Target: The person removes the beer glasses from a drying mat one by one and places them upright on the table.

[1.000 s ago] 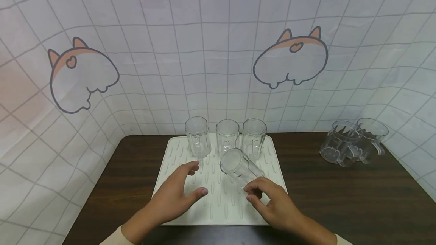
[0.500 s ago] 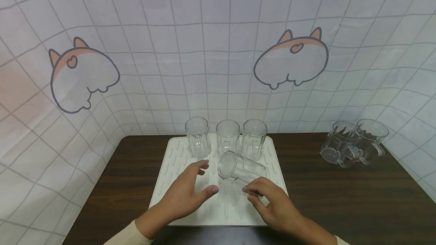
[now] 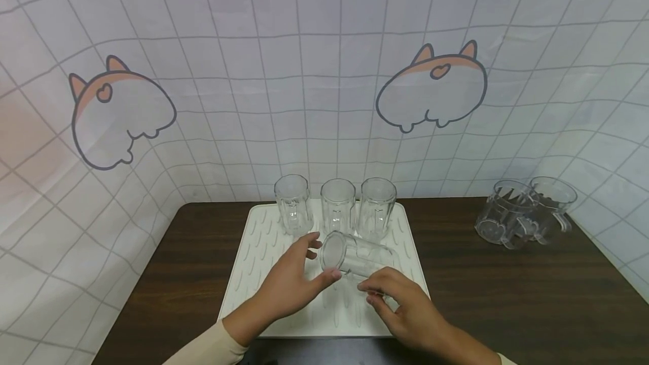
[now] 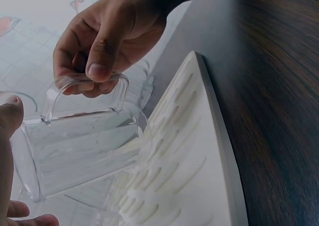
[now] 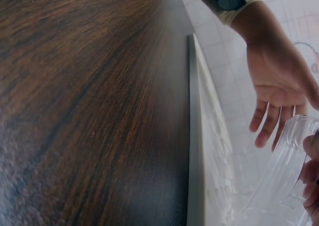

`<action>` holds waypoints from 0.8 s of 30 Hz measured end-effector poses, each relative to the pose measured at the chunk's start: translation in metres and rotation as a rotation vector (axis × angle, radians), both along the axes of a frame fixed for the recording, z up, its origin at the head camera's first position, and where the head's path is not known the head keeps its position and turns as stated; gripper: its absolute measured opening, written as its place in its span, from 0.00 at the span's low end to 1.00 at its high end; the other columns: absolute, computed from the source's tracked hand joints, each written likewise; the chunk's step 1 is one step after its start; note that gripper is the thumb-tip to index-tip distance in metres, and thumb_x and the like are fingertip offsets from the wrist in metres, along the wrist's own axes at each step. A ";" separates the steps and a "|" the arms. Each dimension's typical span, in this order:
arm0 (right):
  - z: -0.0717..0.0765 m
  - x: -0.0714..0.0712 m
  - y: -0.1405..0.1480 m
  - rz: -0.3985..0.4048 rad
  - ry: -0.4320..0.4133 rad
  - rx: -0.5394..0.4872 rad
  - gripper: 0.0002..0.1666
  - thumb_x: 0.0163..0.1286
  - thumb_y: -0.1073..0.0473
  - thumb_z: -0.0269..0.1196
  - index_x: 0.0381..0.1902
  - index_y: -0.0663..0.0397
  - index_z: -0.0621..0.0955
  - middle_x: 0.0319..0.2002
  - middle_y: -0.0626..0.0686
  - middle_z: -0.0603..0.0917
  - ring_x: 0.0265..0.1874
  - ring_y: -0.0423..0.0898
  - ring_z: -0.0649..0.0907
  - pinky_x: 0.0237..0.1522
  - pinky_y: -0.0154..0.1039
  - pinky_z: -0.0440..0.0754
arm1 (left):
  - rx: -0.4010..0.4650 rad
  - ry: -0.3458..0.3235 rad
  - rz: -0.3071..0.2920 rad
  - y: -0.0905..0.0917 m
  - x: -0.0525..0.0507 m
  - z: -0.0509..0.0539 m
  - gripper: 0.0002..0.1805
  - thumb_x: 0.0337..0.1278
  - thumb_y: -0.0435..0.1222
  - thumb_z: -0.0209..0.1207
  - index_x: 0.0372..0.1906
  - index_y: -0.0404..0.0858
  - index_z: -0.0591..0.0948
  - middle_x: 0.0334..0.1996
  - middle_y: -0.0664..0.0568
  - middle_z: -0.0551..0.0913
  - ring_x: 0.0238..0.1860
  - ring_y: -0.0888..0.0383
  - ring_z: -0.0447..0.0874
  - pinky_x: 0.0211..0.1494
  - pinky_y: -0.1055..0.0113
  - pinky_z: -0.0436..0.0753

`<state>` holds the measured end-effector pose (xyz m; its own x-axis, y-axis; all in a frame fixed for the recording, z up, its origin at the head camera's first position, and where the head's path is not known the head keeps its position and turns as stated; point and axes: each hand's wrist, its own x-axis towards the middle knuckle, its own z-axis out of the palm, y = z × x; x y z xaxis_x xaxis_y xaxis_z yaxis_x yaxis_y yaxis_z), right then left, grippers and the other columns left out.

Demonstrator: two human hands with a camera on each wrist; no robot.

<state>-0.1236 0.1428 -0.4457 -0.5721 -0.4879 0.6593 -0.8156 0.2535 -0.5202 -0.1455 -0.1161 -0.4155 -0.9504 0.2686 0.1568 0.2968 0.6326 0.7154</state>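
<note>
As the right hand (image 3: 405,311) pinches the mug's handle (image 4: 54,99), left fingers (image 5: 269,123) (loosely spread) stretch alongside

On our dark brown wood-grain table (image 3: 507,297), three clear cylindrical mugs (image 3: 338,204) stand on a white rectangular tray (image 3: 250,261), behind our clear sideways mug (image 3: 366,255); two clear handled mugs (image 3: 494,223) stand right.

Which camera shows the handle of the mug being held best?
The left wrist view: most of the handle's curve stands out above the mug, with the right hand pinching it. In the head view, that hand hides most of it. The right wrist view shows it partly covered, near the picture's edge.
</note>
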 end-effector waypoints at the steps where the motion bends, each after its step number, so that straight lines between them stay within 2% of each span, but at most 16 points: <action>1: 0.000 0.000 0.000 0.002 0.003 0.002 0.24 0.60 0.77 0.69 0.51 0.52 0.83 0.45 0.46 0.83 0.41 0.40 0.83 0.45 0.28 0.81 | 0.001 -0.005 0.001 0.001 -0.001 0.000 0.51 0.58 0.67 0.62 0.75 0.38 0.65 0.60 0.52 0.80 0.58 0.53 0.80 0.55 0.48 0.79; 8: 0.001 0.001 -0.001 0.009 0.024 0.024 0.24 0.61 0.76 0.69 0.53 0.51 0.83 0.46 0.46 0.82 0.43 0.41 0.83 0.46 0.28 0.78 | 0.002 -0.001 -0.008 0.008 -0.004 -0.001 0.48 0.59 0.66 0.62 0.73 0.37 0.69 0.54 0.50 0.83 0.55 0.52 0.81 0.52 0.48 0.80; 11: 0.000 0.001 -0.001 0.008 0.035 0.030 0.16 0.70 0.68 0.67 0.53 0.50 0.83 0.46 0.45 0.82 0.43 0.41 0.83 0.46 0.28 0.78 | 0.009 0.002 -0.003 0.008 -0.004 -0.001 0.46 0.59 0.66 0.63 0.70 0.37 0.71 0.52 0.50 0.84 0.54 0.51 0.81 0.53 0.47 0.80; 14: -0.001 0.001 -0.001 0.003 0.066 0.031 0.10 0.78 0.59 0.61 0.53 0.49 0.84 0.47 0.45 0.82 0.44 0.40 0.83 0.47 0.28 0.77 | 0.021 0.004 0.013 0.007 -0.003 -0.001 0.43 0.58 0.65 0.64 0.67 0.39 0.73 0.51 0.52 0.84 0.55 0.51 0.81 0.53 0.47 0.79; 16: -0.001 0.000 -0.001 0.000 0.106 0.026 0.12 0.80 0.55 0.57 0.54 0.50 0.84 0.46 0.44 0.82 0.45 0.41 0.81 0.49 0.28 0.76 | 0.034 0.009 0.023 0.006 -0.002 -0.001 0.41 0.56 0.64 0.66 0.65 0.40 0.74 0.50 0.53 0.84 0.55 0.51 0.81 0.54 0.48 0.79; 20: 0.002 -0.002 -0.004 -0.019 0.209 -0.001 0.14 0.81 0.54 0.56 0.54 0.52 0.84 0.46 0.45 0.83 0.46 0.45 0.79 0.54 0.33 0.72 | 0.066 0.021 0.030 0.003 -0.001 0.000 0.39 0.54 0.60 0.70 0.62 0.40 0.75 0.49 0.51 0.84 0.54 0.50 0.82 0.54 0.48 0.79; 24: 0.005 -0.004 -0.006 -0.088 0.275 -0.049 0.17 0.80 0.52 0.58 0.53 0.57 0.84 0.47 0.50 0.83 0.47 0.50 0.78 0.58 0.37 0.69 | 0.117 0.034 0.022 0.000 0.000 0.000 0.37 0.52 0.55 0.72 0.62 0.41 0.74 0.51 0.50 0.84 0.55 0.51 0.82 0.57 0.47 0.78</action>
<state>-0.1274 0.1368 -0.4407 -0.4074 -0.4082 0.8169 -0.9037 0.3093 -0.2961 -0.1457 -0.1161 -0.4155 -0.9494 0.2260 0.2181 0.3093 0.5519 0.7744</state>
